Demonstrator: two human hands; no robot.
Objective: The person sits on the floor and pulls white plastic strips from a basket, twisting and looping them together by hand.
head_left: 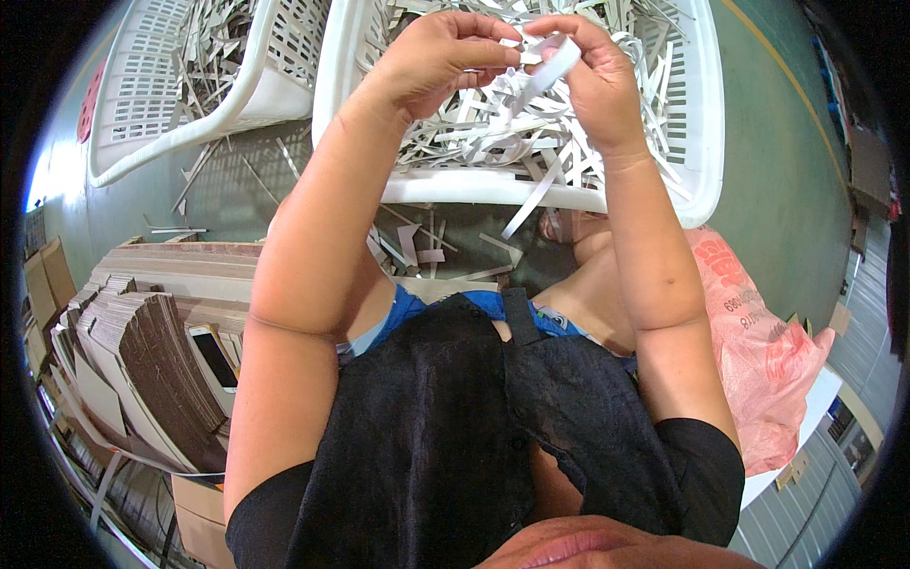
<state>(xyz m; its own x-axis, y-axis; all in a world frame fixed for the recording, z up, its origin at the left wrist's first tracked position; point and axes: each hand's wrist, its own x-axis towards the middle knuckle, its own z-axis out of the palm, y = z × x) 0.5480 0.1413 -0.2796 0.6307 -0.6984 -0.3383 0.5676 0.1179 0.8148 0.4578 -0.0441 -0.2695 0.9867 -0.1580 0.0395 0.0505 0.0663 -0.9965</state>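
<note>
Left hand (pixel 438 62) and right hand (pixel 605 87) pinch white band (pixel 557 66) over slotted basket (pixel 455 188) of strips (pixel 464 135)

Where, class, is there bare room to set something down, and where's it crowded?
Bare green floor lies between the right-hand basket, pink bag and yellow line. Crowded: that basket, heaped with strips beneath the left hand and right hand; the littered gap beside the left-hand basket; the cardboard stack and phone.

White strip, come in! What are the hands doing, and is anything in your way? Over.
Left hand and right hand: pinching. White strip: curled, above white plastic basket. Loose strips heaped beneath; nothing visibly blocking.
</note>
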